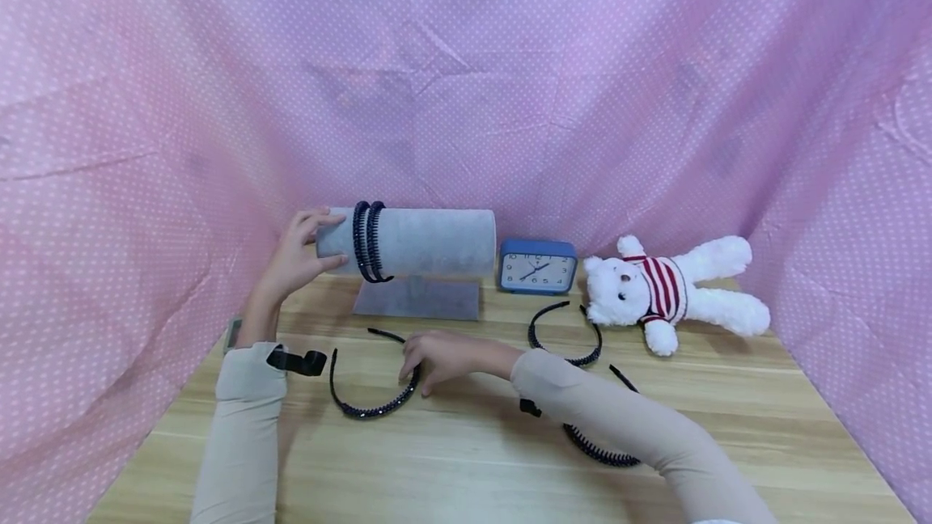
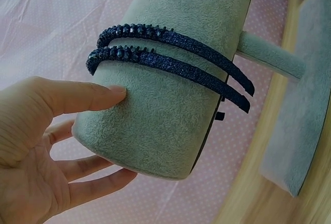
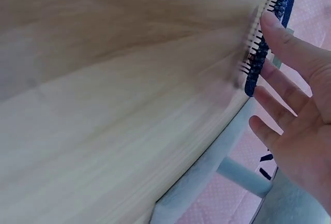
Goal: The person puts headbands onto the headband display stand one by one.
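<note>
One dark beaded headband [image 1: 373, 412] is on the surface [image 1: 408, 467], left of centre in the lower half of the head frame, its curve toward the bottom edge and its open ends toward the top. The right hand [image 1: 447, 361] is the nearer one and comes in from the right, so most of the headband lies to the left of its fingers; they grip it along its right side. In the right wrist view, upper right, the thumb is on the toothed side and the fingers are on the other, with the band between; how firm that hold is I cannot tell. Above it in the head frame, a grey padded roll [image 1: 437, 241] runs left to right, its long axis crossing the way the headband opens, which looks like the relation that matters most here. Two headbands [image 1: 374, 241] circle the roll toward its left end, just beside where the left hand [image 1: 297, 255] holds that end, thumb in front and fingers spread round it. To the right are a blue clock [image 1: 537, 267], another headband [image 1: 534, 336], one more partly behind the right sleeve [image 1: 619, 411], and a white toy bear [image 1: 664, 289].
</note>
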The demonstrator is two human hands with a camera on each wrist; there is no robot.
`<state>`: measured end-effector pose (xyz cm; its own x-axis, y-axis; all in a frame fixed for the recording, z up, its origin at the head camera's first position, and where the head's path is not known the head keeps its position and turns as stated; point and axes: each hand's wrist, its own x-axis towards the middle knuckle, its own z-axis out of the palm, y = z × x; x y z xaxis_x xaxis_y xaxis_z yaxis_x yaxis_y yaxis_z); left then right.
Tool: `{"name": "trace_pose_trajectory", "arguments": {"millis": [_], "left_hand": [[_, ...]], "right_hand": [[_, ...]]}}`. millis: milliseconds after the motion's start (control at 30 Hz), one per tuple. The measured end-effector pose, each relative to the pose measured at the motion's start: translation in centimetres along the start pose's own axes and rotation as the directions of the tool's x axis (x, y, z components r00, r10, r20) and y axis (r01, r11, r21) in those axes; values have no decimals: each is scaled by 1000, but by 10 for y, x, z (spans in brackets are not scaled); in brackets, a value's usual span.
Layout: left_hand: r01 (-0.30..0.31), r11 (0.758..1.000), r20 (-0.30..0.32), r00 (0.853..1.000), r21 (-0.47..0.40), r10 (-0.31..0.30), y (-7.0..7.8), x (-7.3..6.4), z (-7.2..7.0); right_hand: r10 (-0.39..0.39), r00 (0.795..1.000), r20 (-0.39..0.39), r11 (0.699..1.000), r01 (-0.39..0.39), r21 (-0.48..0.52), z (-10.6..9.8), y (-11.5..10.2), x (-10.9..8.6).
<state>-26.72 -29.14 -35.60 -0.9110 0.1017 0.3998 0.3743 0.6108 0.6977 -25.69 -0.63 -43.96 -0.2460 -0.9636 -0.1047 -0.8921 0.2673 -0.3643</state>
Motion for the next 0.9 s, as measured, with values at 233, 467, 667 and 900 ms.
{"name": "trace_pose_trajectory", "arguments": {"millis": [233, 467, 667, 900], "left_hand": [[-24, 1000, -22, 999, -10, 24, -2, -2, 2], [-16, 1000, -34, 999, -12, 16, -2, -1, 5], [-4, 1000, -30, 1000, -25, 3, -5, -1, 8], [-3, 1000, -32, 999, -26, 3, -6, -5, 9]], "right_hand": [[-9, 1000, -27, 1000, 8, -26, 1, 7, -12], [-1, 998, -56, 1000, 2, 18, 3, 15, -23], [-67, 992, -105, 997, 69, 14, -5, 14, -34], [-49, 982, -184, 989, 73, 129, -16, 11, -46]]}}
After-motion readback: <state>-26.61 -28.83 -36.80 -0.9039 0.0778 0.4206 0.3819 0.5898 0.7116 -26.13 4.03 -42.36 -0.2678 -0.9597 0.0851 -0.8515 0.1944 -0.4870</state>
